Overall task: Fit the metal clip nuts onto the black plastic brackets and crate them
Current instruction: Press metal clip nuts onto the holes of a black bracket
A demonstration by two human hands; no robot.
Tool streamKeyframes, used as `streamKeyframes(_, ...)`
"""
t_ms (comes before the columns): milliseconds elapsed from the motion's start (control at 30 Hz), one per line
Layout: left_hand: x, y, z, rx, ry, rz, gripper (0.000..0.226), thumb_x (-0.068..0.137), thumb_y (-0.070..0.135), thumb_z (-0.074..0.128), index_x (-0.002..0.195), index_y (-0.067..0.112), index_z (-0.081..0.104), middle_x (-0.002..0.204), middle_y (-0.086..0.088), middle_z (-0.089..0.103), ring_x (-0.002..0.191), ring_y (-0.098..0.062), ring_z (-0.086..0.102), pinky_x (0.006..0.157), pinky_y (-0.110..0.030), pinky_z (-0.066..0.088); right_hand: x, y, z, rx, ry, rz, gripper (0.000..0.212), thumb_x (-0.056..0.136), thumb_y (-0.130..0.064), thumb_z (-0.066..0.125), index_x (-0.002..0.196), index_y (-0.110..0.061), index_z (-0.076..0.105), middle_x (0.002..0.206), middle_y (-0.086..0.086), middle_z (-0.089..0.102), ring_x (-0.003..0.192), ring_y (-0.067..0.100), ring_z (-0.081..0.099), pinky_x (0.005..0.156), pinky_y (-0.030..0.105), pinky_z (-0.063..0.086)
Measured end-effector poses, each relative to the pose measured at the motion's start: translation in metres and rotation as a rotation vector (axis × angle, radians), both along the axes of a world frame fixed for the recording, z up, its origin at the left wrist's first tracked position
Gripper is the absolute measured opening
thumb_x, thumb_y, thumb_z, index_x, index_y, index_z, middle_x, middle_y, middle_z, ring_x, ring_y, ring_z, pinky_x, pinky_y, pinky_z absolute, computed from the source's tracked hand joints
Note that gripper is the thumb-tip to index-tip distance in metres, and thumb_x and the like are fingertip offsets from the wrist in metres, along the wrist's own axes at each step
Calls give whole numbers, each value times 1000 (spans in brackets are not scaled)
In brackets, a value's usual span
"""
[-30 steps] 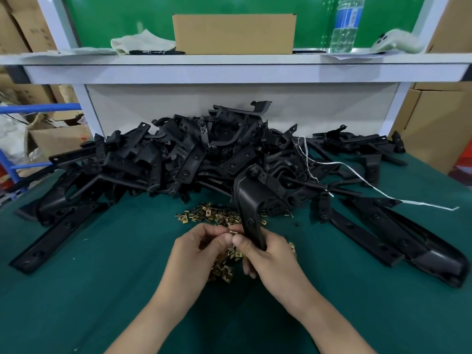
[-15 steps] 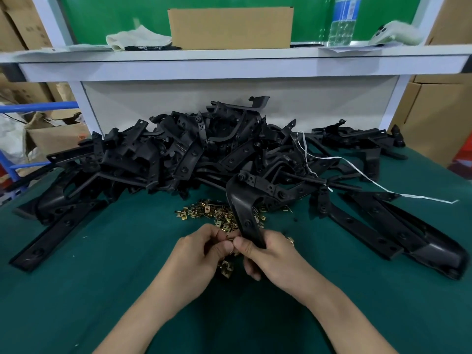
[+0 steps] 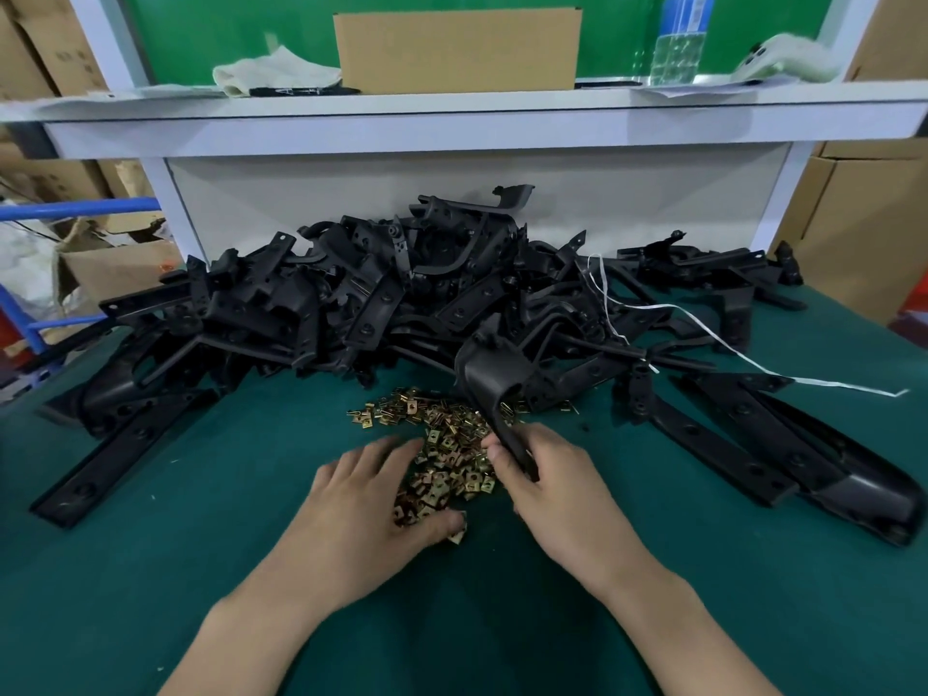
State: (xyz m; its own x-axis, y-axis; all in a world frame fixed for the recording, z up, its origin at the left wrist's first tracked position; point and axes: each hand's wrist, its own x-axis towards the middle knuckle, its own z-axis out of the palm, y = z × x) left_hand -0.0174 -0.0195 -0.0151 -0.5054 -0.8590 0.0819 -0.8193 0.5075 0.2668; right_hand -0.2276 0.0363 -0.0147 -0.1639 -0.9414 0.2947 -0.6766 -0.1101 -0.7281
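The right hand [image 3: 552, 487] is gripping a black bracket [image 3: 494, 379]; the left hand [image 3: 366, 499], spread flat, is touching clip nuts [image 3: 447, 444] at one o'clock.

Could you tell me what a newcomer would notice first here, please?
A big tangled heap of black plastic brackets fills the back of the green table. In front of it lies a small pile of brass-coloured clips, touched by the left hand, while the right hand grips one bracket.

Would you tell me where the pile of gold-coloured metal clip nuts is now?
In the head view the clip nuts lie centrally on the green mat, before the heap of black plastic brackets, between the left hand and right hand.
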Motion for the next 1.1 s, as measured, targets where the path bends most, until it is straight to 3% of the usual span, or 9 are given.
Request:
streamKeyframes(133, -3, -2, -1, -70, -11, 13, 81, 82, 81, 10, 145, 42, 42, 147, 18, 41, 136, -11, 35, 112, -31, 28, 2, 1, -3, -11, 211, -6, 16, 99, -37, 58, 111, -27, 61, 99, -15, 51, 82, 10, 57, 73, 33, 51)
streamKeyframes(233, -2, -9, -4, -143, -10, 16, 55, 96, 65, 26, 135, 39, 54, 130, 16, 50, 119, -11, 46, 101, -28, 35, 2, 0, -3, -6, 229, -46, 23, 99, -37, 58, 119, -26, 61, 103, -16, 50, 83, 11, 58, 75, 37, 52)
streamKeyframes(333, -2, -11, -6, -145, 81, 10, 34, 100, 53, 44, 121, 33, 61, 117, 12, 53, 109, -13, 49, 96, -29, 39, 2, 0, -3, -3, 229, -73, 28, 99, -39, 57, 123, -26, 61, 107, -16, 49, 84, 12, 59, 76, 37, 52)
streamKeyframes(467, -3, -9, -6, -175, 142, -26, 23, 101, 46, 47, 111, 30, 59, 112, 13, 52, 101, -11, 52, 93, -28, 41, 0, 0, -5, 41, 306, -107, 33, 98, -45, 56, 127, -30, 57, 110, -16, 45, 87, 15, 60, 74, 33, 51)
streamKeyframes(633, -8, -2, -2, -195, 386, 11, 7, 99, 36, 56, 101, 31, 61, 104, 22, 59, 97, -6, 53, 88, -29, 43, -1, 1, -5, 26, 359, -163, 33, 92, -58, 55, 120, -40, 55, 102, -20, 49, 88, 10, 61, 61, 25, 35)
streamKeyframes(733, -12, 2, 7, -12, 794, 138, 12, 98, 31, 58, 92, 42, 59, 90, 23, 69, 87, -3, 65, 72, -17, 50, -3, 2, -4, 18, 371, -166, 45, 86, -67, 50, 125, -44, 50, 106, -21, 50, 92, 8, 61, 59, 23, 34)
streamKeyframes(800, -16, 5, 11, 88, 986, 157, 17, 98, 28, 60, 91, 42, 64, 88, 16, 73, 83, -3, 67, 71, -14, 51, -4, 2, -4, 4, 394, -162, 52, 83, -72, 45, 127, -45, 46, 108, -21, 48, 89, 8, 62, 57, 23, 34)
streamKeyframes(967, -23, 6, 12, 297, 1213, 121, 22, 99, 25, 60, 98, 41, 75, 78, 9, 71, 73, -3, 63, 71, -13, 51, -3, 1, -3, 2, 444, -191, 56, 83, -76, 44, 128, -42, 49, 103, -17, 42, 84, 11, 63, 53, 23, 34)
streamKeyframes(1100, -24, 5, 11, 464, 1336, 112, 31, 102, 17, 53, 104, 34, 79, 83, 6, 68, 76, -11, 59, 72, -23, 54, -5, 0, -4, -13, 411, -207, 51, 84, -76, 49, 123, -44, 48, 101, -16, 39, 83, 10, 60, 56, 29, 44)
